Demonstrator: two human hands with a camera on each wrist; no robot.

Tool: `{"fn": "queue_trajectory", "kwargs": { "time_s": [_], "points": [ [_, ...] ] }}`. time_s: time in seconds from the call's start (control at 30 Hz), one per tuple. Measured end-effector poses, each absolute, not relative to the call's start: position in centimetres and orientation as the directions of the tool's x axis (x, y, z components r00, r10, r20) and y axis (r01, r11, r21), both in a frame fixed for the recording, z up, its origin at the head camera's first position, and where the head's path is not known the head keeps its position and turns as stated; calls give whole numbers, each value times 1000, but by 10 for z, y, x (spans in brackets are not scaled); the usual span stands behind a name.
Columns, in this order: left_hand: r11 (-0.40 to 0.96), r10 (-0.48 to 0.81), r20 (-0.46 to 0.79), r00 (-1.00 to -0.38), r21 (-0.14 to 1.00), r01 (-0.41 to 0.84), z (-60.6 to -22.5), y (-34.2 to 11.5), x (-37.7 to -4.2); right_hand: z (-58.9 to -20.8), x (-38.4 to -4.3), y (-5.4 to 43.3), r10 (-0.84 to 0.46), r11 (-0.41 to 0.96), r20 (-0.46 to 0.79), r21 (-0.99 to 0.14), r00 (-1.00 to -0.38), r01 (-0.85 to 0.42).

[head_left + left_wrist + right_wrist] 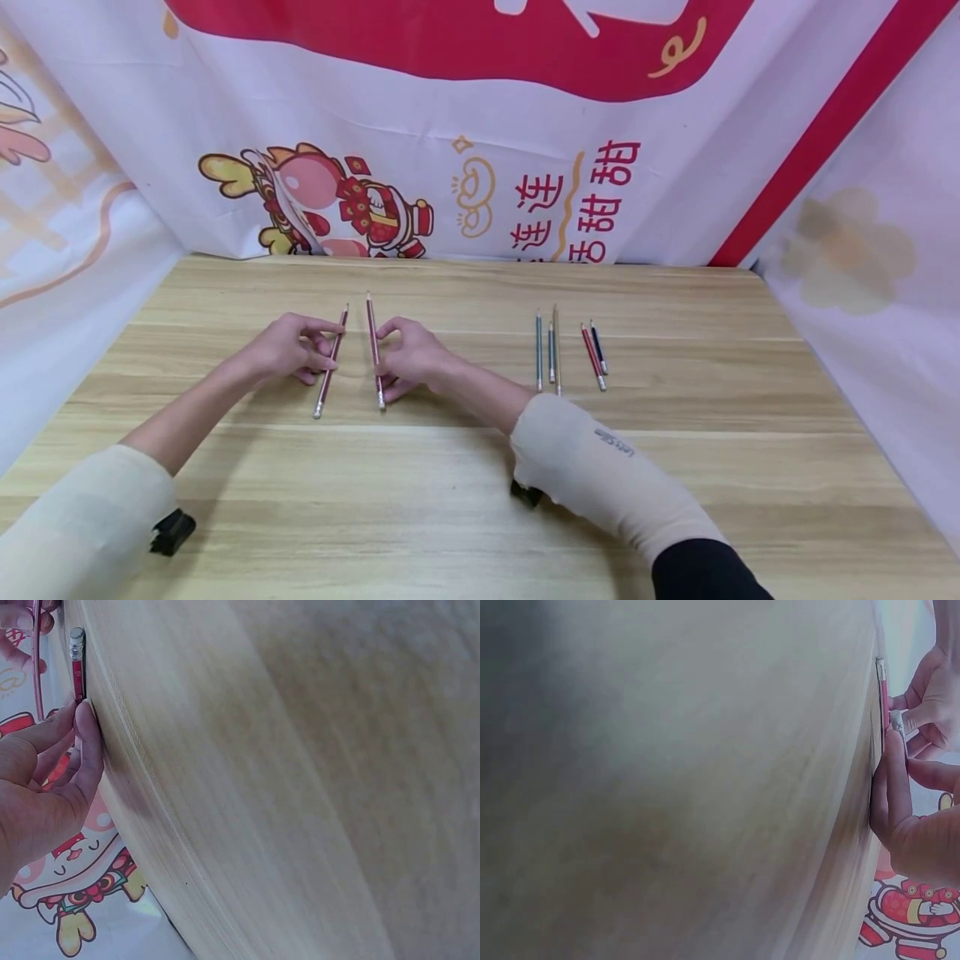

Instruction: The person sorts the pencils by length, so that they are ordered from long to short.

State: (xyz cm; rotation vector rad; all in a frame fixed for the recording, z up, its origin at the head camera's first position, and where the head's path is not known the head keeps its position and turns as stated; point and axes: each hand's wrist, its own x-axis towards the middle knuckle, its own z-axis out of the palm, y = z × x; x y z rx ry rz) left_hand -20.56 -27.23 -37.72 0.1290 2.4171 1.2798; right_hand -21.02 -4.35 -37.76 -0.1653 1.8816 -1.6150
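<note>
In the head view, my left hand [288,346] pinches a dark red pencil [325,386] between thumb and fingers. The pencil slants, with its white eraser end towards me. Just right of it, a second dark red pencil [372,329] is held by my right hand [414,357], whose thumb and fingers lie along its right side. A gap separates the two pencils. The left wrist view shows the left pencil's metal band and eraser [77,645] sticking out past the thumb. Seen from the right wrist, the right pencil's eraser end [898,720] pokes above the fingertips.
Farther right on the wooden table [450,517] lie a long teal pencil [538,354], a short teal pencil [552,354], a gold pencil [557,346], a red pencil [592,356] and a dark blue pencil [598,346]. A printed cloth [450,108] hangs behind the table.
</note>
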Motion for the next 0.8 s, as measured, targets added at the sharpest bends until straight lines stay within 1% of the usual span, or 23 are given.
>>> {"fn": "queue_trajectory", "kwargs": {
  "time_s": [0.27,0.6,0.8],
  "points": [
    [581,265,-305,-915,807,-101,-377,-273,-205,-378,-208,-49,-450,250,-369,-926,-813,282],
    [573,271,-303,-914,813,-100,-375,-273,-206,-374,-206,-58,-408,310,-341,-924,-847,223],
    [567,267,-306,-914,816,-108,-375,-272,-204,-373,-206,-61,-399,347,-330,-918,-856,192]
  ]
}}
